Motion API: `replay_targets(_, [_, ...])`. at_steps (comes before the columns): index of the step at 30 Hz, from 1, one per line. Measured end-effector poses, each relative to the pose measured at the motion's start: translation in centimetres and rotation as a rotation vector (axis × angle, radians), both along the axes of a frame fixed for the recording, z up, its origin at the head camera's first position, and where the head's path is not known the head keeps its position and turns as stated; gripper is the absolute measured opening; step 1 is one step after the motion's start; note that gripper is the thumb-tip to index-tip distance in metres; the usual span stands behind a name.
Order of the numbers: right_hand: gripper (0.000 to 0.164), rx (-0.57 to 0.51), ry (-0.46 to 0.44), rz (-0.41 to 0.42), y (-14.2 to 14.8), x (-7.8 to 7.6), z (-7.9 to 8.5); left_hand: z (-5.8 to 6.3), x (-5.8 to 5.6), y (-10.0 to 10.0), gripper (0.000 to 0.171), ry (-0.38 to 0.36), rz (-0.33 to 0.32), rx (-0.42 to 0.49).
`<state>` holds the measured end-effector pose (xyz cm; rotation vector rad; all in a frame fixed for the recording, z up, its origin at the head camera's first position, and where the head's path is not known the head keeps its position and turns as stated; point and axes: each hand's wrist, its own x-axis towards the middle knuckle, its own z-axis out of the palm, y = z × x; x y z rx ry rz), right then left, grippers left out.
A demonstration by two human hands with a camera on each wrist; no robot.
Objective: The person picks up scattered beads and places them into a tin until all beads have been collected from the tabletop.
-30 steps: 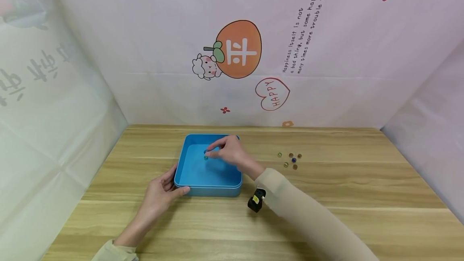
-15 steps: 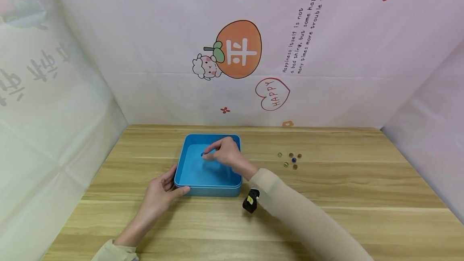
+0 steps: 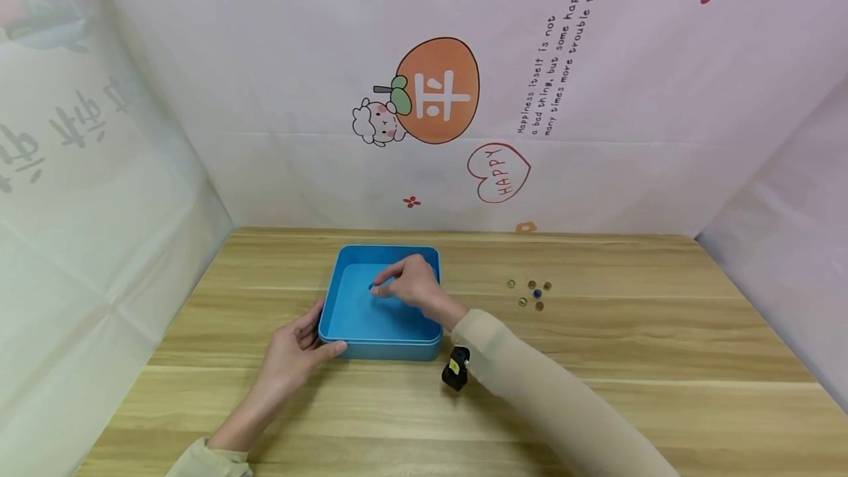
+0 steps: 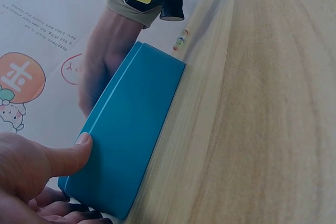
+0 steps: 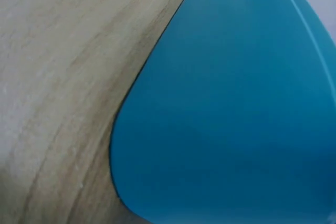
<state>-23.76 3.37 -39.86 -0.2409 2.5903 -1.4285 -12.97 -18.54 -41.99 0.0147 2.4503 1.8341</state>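
Note:
A square blue box without a lid sits on the wooden table. My left hand grips its front left corner, thumb on the front wall and fingers round the left side. In the left wrist view the left thumb presses near the rim. My right hand reaches over the right wall into the box. Its thumb and index finger pinch a small dark blue marble low over the box floor, partly hidden by the fingertips. The right wrist view shows only the box's outer wall and tabletop.
Several glass marbles lie loosely grouped on the table right of the box: green ones, brown ones and a blue one. A printed white cloth stands behind the table. A black wrist camera hangs under the right sleeve.
The right hand has shifted slightly left and down inside the box, with the blue marble at its fingertips. A green marble seen by the fingertips earlier is now hidden. The left hand stays put.

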Motion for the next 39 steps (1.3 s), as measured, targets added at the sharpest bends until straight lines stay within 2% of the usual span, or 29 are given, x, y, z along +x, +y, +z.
replay_targets(8, [0.013,0.002,0.022,-0.009,-0.1,-0.1,-0.3,0.0,-0.1,0.0,0.085,-0.004,0.0,-0.001])
replay_targets(13, [0.019,-0.038,0.079,-0.014,0.2,0.2,0.5,-0.1,0.0,-0.1,0.084,-0.006,0.005,-0.005])
replay_targets(20, [0.018,-0.116,0.092,-0.028,1.7,0.8,2.0,-0.2,-0.1,0.0,0.085,0.007,0.005,-0.006])
replay_targets(29, [0.019,-0.166,0.14,-0.037,5.6,1.5,3.5,-0.1,0.0,0.1,0.085,-0.003,0.017,-0.01])
replay_targets(34, [0.018,-0.178,0.123,-0.046,8.6,2.0,3.5,-0.2,0.0,0.1,0.085,0.003,0.014,0.0])
replay_targets(39, [0.02,-0.143,0.121,-0.077,11.6,2.4,3.2,-0.2,0.0,0.0,0.085,0.009,0.01,0.001])
